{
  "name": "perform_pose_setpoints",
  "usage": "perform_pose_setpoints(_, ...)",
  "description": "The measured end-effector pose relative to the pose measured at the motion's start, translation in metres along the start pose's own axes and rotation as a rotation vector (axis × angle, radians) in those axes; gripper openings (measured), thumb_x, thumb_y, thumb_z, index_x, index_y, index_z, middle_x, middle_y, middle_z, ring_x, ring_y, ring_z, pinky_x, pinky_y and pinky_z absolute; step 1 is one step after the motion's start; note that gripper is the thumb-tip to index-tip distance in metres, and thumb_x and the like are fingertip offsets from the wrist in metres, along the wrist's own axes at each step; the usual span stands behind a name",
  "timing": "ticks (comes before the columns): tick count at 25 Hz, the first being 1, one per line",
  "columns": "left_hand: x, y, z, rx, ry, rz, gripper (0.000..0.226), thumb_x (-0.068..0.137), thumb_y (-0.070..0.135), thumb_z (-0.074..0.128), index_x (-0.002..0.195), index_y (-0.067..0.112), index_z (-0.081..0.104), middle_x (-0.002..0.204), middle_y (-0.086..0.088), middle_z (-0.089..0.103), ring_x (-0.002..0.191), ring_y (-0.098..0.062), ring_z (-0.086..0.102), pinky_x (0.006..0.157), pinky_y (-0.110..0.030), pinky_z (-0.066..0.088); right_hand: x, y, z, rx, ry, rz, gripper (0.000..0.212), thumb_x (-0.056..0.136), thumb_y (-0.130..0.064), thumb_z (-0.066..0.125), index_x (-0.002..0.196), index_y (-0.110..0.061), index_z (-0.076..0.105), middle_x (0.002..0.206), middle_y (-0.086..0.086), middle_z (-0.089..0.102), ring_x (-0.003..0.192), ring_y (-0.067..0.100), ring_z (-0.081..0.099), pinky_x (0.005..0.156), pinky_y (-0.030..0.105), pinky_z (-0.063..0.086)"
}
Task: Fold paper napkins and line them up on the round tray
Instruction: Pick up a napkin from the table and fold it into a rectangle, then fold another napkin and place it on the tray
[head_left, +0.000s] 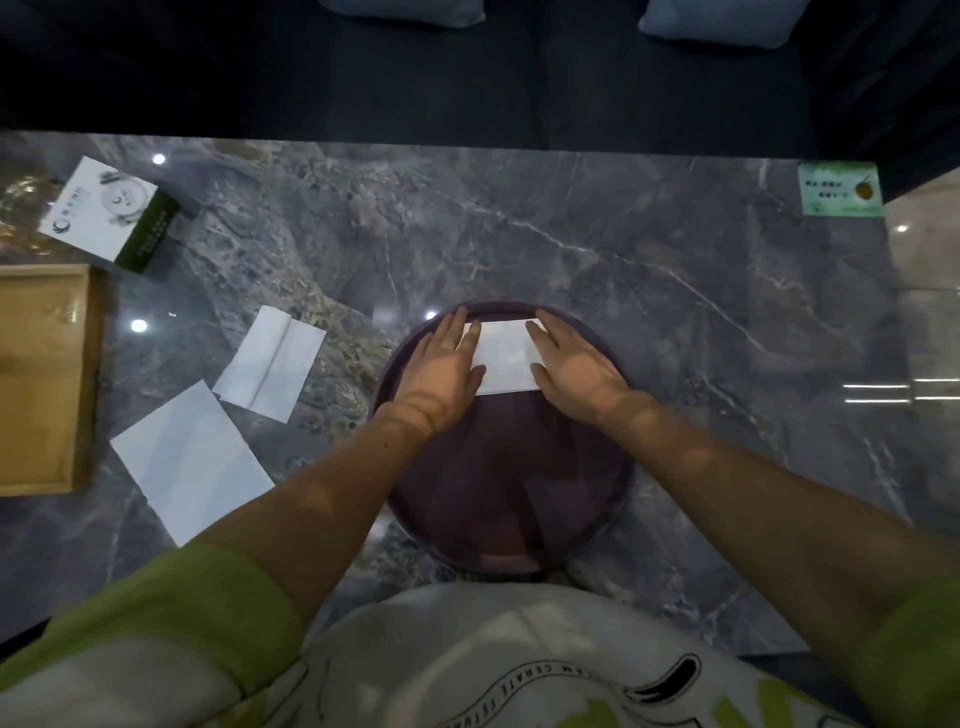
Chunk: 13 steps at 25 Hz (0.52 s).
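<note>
On the far half of the round tray (498, 519) | folded napkin (506, 358), long axis left-right | my left hand (441, 364) and right hand (576, 364) press its ends, fingers flat | two napkins (270, 364) on table (675, 291)

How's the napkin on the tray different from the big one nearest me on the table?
The tray napkin is a smaller folded rectangle; the table napkin is a larger sheet. The tray napkin sits in the round tray under the left hand and right hand; the table napkin lies slanted on the marble table, untouched. Both are white paper.
</note>
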<state>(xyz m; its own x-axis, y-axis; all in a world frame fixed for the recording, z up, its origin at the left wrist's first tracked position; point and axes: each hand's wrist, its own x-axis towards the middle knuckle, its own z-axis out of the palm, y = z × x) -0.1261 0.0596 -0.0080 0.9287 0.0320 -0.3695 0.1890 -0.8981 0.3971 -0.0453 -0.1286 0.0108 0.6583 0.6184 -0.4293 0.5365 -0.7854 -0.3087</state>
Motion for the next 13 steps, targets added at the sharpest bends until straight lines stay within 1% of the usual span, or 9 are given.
perform_pose_setpoints(4, -0.029, -0.002, -0.011, -0.176, 0.167, -0.067, 0.061, 0.096, 0.031, 0.050, 0.149, 0.007, 0.030, 0.156, -0.014, 0.030, 0.143, -0.030, 0.029, 0.119, -0.038, 0.023, -0.011, -0.019, -0.010, 0.043, 0.020, -0.006, 0.061, 0.098, -0.022, 0.045, 0.151, -0.005, 0.020, 0.161, 0.014, 0.017, 0.148, 0.027, 0.017, 0.120, 0.034, 0.017)
perform_pose_setpoints(6, -0.045, -0.003, -0.018, -0.268, 0.234, -0.113, 0.058, 0.095, 0.028, 0.052, 0.147, 0.007, 0.034, 0.151, -0.014, 0.037, 0.138, -0.030, 0.036, 0.117, -0.038, 0.028, -0.016, -0.031, -0.014, 0.079, 0.065, -0.035, 0.061, 0.096, -0.019, 0.047, 0.151, -0.004, 0.023, 0.158, 0.017, 0.023, 0.146, 0.030, 0.021, 0.119, 0.034, 0.017)
perform_pose_setpoints(8, -0.062, -0.007, -0.024, -0.339, 0.304, -0.145, 0.054, 0.094, 0.026, 0.054, 0.142, 0.007, 0.039, 0.144, -0.015, 0.045, 0.132, -0.031, 0.042, 0.112, -0.039, 0.034, -0.020, -0.047, -0.016, 0.119, 0.121, -0.058, 0.060, 0.094, -0.017, 0.049, 0.149, -0.004, 0.027, 0.156, 0.017, 0.029, 0.144, 0.031, 0.027, 0.118, 0.035, 0.020)
perform_pose_setpoints(10, -0.078, -0.015, -0.030, -0.418, 0.373, -0.184, 0.049, 0.094, 0.025, 0.054, 0.138, 0.008, 0.043, 0.137, -0.013, 0.050, 0.124, -0.031, 0.049, 0.105, -0.039, 0.039, -0.019, -0.066, -0.020, 0.179, 0.147, -0.069, 0.060, 0.094, -0.017, 0.050, 0.149, -0.006, 0.029, 0.155, 0.014, 0.032, 0.143, 0.028, 0.028, 0.116, 0.035, 0.023)
perform_pose_setpoints(12, -0.097, -0.027, -0.035, -0.490, 0.427, -0.265, 0.048, 0.094, 0.028, 0.053, 0.138, 0.011, 0.043, 0.137, -0.010, 0.051, 0.117, -0.029, 0.054, 0.099, -0.038, 0.042, -0.015, -0.091, -0.022, 0.242, 0.150, -0.097, 0.059, 0.095, -0.017, 0.050, 0.149, -0.008, 0.028, 0.155, 0.010, 0.032, 0.143, 0.024, 0.029, 0.115, 0.033, 0.024)
perform_pose_setpoints(13, -0.105, -0.033, -0.037, -0.515, 0.450, -0.318, 0.047, 0.095, 0.029, 0.052, 0.138, 0.013, 0.043, 0.138, -0.009, 0.050, 0.117, -0.027, 0.055, 0.098, -0.038, 0.042, -0.012, -0.104, -0.021, 0.262, 0.151, -0.111, 0.059, 0.095, -0.018, 0.050, 0.149, -0.009, 0.028, 0.155, 0.010, 0.032, 0.144, 0.024, 0.029, 0.115, 0.034, 0.025)
